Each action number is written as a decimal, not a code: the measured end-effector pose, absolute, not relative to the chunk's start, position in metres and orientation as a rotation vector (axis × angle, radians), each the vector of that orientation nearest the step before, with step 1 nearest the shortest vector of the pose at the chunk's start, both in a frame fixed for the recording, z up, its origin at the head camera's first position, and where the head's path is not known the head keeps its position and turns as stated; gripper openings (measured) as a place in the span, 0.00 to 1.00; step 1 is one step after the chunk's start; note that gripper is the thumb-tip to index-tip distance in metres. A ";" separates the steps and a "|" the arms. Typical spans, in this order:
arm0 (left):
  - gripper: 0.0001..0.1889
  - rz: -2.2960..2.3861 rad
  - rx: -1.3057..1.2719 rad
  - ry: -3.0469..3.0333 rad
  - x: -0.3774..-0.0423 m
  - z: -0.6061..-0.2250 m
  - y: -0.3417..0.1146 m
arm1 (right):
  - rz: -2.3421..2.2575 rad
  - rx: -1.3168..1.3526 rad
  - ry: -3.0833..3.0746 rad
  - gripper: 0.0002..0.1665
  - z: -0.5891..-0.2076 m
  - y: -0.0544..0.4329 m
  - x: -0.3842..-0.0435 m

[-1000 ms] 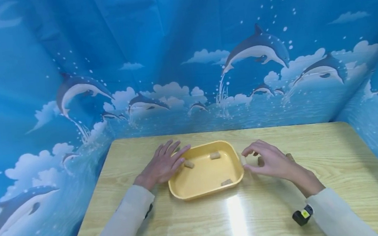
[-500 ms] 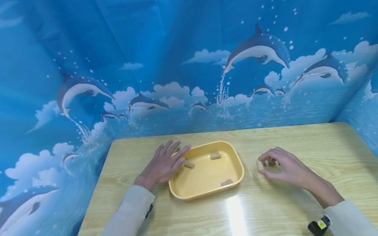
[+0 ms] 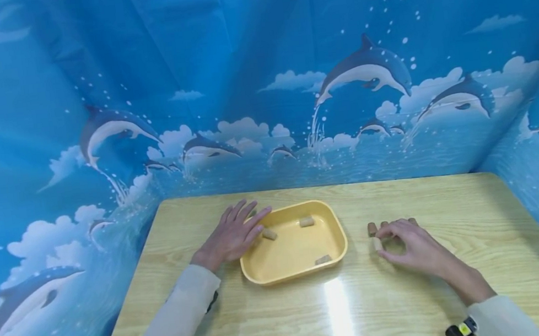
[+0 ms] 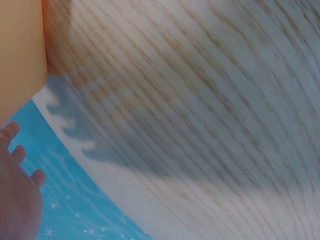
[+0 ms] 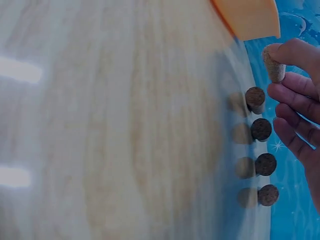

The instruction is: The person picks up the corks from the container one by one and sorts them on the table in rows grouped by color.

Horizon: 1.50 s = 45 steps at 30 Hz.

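Observation:
My right hand (image 3: 418, 245) pinches a pale cork (image 3: 377, 243) between thumb and index finger, to the right of the yellow tray (image 3: 289, 251). In the right wrist view that cork (image 5: 273, 65) is held upright, tapering toward its lower end, while the other fingers stay extended. Several corks stand in a row beside this hand, among them a nearer one (image 5: 255, 98) with a dark top. Fingers spread, my left hand (image 3: 230, 238) lies over the tray's left rim. Inside the tray lie a cork (image 3: 307, 221) at the back, another (image 3: 269, 234) by the left fingers and one (image 3: 323, 260) at the front right.
The wooden table (image 3: 286, 316) carries a bright light reflection in front of the tray. Behind it and at the sides hangs a blue curtain (image 3: 251, 98) printed with dolphins. A black wrist device (image 3: 459, 334) sits at the right sleeve.
My right hand has drawn away from the tray's right edge, moving right with the cork and then slightly nearer to me. The left hand and the tray have stayed put.

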<state>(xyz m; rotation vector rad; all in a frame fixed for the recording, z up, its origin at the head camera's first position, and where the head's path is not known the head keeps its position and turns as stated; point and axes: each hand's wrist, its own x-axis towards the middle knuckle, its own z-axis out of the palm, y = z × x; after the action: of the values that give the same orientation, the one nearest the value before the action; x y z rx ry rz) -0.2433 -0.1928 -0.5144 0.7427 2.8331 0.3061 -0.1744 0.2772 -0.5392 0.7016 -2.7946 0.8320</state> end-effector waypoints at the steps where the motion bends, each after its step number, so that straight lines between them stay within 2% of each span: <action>1: 0.30 0.306 0.744 2.833 -0.243 -0.515 -0.193 | 0.823 0.704 -2.791 0.20 -0.541 0.277 -0.174; 45: 0.30 0.317 0.736 2.842 -0.242 -0.513 -0.192 | 0.810 0.648 -2.861 0.21 -0.560 0.280 -0.168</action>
<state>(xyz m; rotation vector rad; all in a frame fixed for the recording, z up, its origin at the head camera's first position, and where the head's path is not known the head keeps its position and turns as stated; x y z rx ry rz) -0.2424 -0.1915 -0.5130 0.7363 2.8417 0.3169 -0.1677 0.2798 -0.5600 0.6483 -2.8610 0.8098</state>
